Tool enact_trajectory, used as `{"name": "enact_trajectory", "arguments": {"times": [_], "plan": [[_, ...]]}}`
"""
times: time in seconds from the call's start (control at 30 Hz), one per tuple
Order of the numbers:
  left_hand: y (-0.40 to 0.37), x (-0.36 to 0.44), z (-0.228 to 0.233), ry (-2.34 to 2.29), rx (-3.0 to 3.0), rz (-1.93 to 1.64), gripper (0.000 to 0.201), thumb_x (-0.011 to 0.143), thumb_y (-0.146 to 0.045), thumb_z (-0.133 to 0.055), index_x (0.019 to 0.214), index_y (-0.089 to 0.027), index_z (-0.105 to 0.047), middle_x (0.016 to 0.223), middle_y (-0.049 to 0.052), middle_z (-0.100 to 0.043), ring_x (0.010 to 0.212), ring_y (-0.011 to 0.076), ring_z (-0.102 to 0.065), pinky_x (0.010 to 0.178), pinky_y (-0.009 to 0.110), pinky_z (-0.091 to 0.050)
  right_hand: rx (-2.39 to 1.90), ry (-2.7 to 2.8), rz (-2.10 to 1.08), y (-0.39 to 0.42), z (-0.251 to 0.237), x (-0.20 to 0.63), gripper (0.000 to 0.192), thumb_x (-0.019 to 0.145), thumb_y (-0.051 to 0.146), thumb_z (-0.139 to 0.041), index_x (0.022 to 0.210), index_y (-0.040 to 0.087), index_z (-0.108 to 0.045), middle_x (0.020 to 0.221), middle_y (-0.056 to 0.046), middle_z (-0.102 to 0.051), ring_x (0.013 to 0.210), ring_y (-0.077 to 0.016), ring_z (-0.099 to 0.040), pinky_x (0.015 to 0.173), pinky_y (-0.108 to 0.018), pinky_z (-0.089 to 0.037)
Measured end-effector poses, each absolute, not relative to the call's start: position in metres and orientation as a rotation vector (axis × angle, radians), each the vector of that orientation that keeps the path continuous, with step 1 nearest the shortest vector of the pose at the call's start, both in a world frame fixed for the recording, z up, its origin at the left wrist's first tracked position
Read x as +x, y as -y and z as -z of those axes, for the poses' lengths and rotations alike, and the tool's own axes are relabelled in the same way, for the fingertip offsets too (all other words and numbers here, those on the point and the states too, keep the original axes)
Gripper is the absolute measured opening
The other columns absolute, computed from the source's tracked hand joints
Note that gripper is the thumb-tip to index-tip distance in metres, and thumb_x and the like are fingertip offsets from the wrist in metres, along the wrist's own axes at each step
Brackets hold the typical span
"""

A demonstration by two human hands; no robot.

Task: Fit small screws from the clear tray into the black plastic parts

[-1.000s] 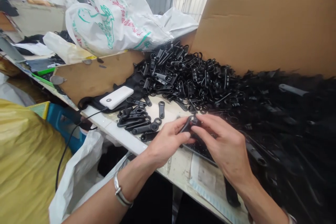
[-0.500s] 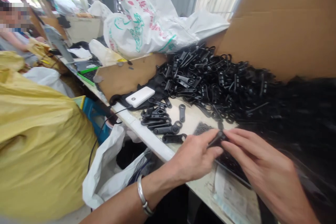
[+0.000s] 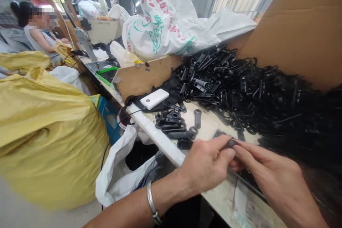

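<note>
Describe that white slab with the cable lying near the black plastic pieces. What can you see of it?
The white slab is a flat, smooth rectangle with rounded corners and a small dark mark on its top; it looks like a plastic power bank. It lies flat and skewed on dark cloth at the table edge, beside the heap of black plastic pieces. A thin black cable runs off the edge from its near end. No hand touches it.

One head view, looking forward and down, close over the hands at the bench [image 3: 160, 139] edge, angled left along the aisle toward a seated person [image 3: 40, 35] far off.
</note>
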State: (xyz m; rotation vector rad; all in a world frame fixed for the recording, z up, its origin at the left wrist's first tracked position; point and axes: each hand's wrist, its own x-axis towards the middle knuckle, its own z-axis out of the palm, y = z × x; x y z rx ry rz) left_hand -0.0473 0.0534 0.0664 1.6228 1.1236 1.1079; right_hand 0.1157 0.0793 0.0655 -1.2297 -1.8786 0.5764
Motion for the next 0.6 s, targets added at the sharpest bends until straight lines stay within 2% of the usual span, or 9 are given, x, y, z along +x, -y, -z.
{"name": "enact_trajectory", "arguments": {"times": [0.13, 0.2, 0.3, 0.37, 0.4, 0.5, 0.6], "plan": [[-0.061, -0.081, -0.070, -1.403, 1.908, -1.067, 0.021, 0.094, -0.023, -0.040, 0.101, -0.020, -0.059, 0.078, 0.000, -0.064, 0.066, 0.0129, -0.057, 0.065, 0.024, -0.043, -1.176, 1.905, -1.173, -0.114, -0.083, 0.093, 0.040, 0.083, 0.052, -0.063, 0.102, 0.018, -0.074, 0.071, -0.005, -0.071, 0.057, -0.0211, -0.067, 0.053, -0.030, -0.059], [-0.061, -0.098, -0.069, -1.598, 1.999, -1.056, 0.024, 0.095, -0.022, -0.039, 0.110, -0.021, -0.057, 0.086, 0.002, -0.065, 0.075, 0.0155, -0.059, 0.070, 0.026, -0.042, -1.185, 1.945, -1.201, -0.135, -0.089, 0.081, 0.046, 0.085, 0.051, -0.060, 0.113, 0.015, -0.069, 0.076, -0.007, -0.071, 0.057, -0.0200, -0.066, 0.052, -0.030, -0.058], [-0.059, -0.114, -0.060, -1.851, 2.130, -0.914, 0.026, 0.095, -0.020, -0.036, 0.113, -0.022, -0.055, 0.083, 0.003, -0.063, 0.078, 0.0181, -0.059, 0.067, 0.029, -0.039, -1.253, 2.202, -0.806, -0.170, -0.086, 0.052, 0.034, 0.091, 0.038, -0.054, 0.114, 0.017, -0.067, 0.088, -0.006, -0.072, 0.070, -0.0196, -0.068, 0.057, -0.026, -0.055], [-0.058, -0.118, -0.054, -1.944, 2.226, -0.750, 0.026, 0.094, -0.018, -0.035, 0.111, -0.021, -0.055, 0.078, 0.002, -0.062, 0.070, 0.0183, -0.057, 0.061, 0.030, -0.036, -1.269, 2.486, -0.419, -0.192, -0.077, 0.026, 0.026, 0.094, 0.028, -0.051, 0.113, 0.022, -0.067, 0.101, -0.003, -0.070, 0.091, -0.0199, -0.067, 0.074, -0.026, -0.052], [-0.059, -0.118, -0.051, -1.974, 2.264, -0.678, 0.026, 0.094, -0.017, -0.035, 0.110, -0.021, -0.055, 0.077, 0.002, -0.061, 0.067, 0.0181, -0.055, 0.059, 0.031, -0.034, -1.290, 2.544, -0.331, -0.201, -0.071, 0.012, 0.024, 0.092, 0.025, -0.053, 0.112, 0.023, -0.067, 0.101, -0.004, -0.070, 0.094, -0.0215, -0.066, 0.077, -0.028, -0.051], [-0.061, -0.119, -0.047, -2.010, 2.364, -0.566, 0.030, 0.092, -0.013, -0.036, 0.116, -0.020, -0.053, 0.078, 0.003, -0.061, 0.068, 0.0189, -0.053, 0.059, 0.033, -0.033, -1.343, 2.639, -0.236, -0.220, -0.055, -0.021, 0.020, 0.085, 0.023, -0.063, 0.104, 0.023, -0.069, 0.090, -0.008, -0.071, 0.089, -0.0262, -0.066, 0.074, -0.031, -0.049], [-0.068, -0.119, -0.044, -2.017, 2.422, -0.520, 0.030, 0.093, -0.016, -0.038, 0.118, -0.022, -0.052, 0.089, 0.004, -0.060, 0.082, 0.0217, -0.053, 0.066, 0.034, -0.036, -1.345, 2.679, -0.219, -0.228, -0.044, -0.034, 0.014, 0.080, 0.019, -0.065, 0.093, 0.021, -0.071, 0.083, -0.008, -0.071, 0.085, -0.0262, -0.067, 0.071, -0.030, -0.048]]}}
